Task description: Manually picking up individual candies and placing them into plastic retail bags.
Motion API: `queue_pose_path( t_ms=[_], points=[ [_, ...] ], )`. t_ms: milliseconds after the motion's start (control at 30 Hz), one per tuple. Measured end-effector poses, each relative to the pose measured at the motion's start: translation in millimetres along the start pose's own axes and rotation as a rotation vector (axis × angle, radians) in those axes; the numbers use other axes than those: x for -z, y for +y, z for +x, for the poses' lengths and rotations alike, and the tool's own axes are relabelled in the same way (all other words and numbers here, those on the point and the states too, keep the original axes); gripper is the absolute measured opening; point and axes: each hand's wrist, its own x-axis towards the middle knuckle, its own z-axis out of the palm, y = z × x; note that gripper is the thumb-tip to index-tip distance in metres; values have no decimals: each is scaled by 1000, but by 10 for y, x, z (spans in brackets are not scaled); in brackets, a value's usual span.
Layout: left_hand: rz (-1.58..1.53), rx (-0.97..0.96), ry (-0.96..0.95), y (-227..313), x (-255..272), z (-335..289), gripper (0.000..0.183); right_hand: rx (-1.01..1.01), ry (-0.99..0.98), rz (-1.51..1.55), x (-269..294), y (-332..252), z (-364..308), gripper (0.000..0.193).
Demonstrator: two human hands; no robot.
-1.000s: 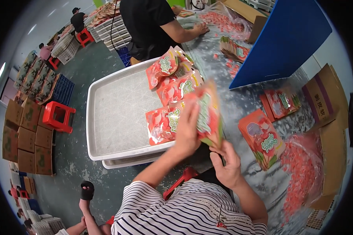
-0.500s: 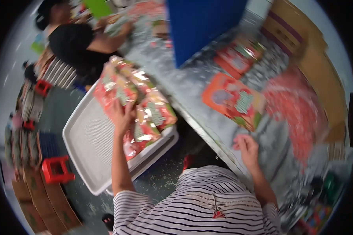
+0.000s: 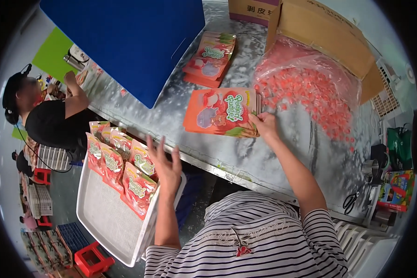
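My right hand (image 3: 264,127) pinches the corner of a flat orange-and-red candy pouch (image 3: 217,111) on top of a stack lying on the table. Whether it grips one pouch or more cannot be told. Fingers spread and holding nothing, my left hand (image 3: 166,169) hovers by the table's edge, beside the white tray (image 3: 95,222). Plump filled candy pouches (image 3: 138,187) stand and lean in the tray's far part. A second stack of flat pouches (image 3: 211,60) lies farther back on the table. Small red wrapped candies (image 3: 329,109) spill from a clear plastic bag (image 3: 306,60) to the right.
A big blue panel (image 3: 129,41) rises over the table's far left. Cardboard boxes (image 3: 329,30) stand behind the candies. Black-handled scissors (image 3: 350,201) lie at the right. A co-worker in black (image 3: 55,123) works at the left. A red stool (image 3: 92,259) stands on the floor.
My left hand has come off the pouches in the tray and opened toward the table. My right hand has moved forward onto the pouch stack. The view has swung to the right.
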Motion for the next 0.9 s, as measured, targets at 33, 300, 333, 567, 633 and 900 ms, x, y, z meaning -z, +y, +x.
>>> queue_pose_path(
  t_ms=[33,300,333,567,633,900],
  points=[
    [-11,-2,-32,62,-73,-83,44,-2,1,5,22,-5,-4,42],
    [-59,17,-286,493,-222,-457,40,34,-43,288,349,-1,-237,22],
    [-43,-27,-279,519,-225,-486,38,37,-39,298,401,-34,-325,22],
    [-105,-211,-359,795,-512,-543,38,-163,-102,473,550,-121,-596,30],
    [-97,-253,-386,928,-558,-515,40,-58,-104,342,442,-43,-464,39],
    [-100,-233,-526,1043,-596,-787,39,60,-24,170,136,-49,-303,34]
  ],
)
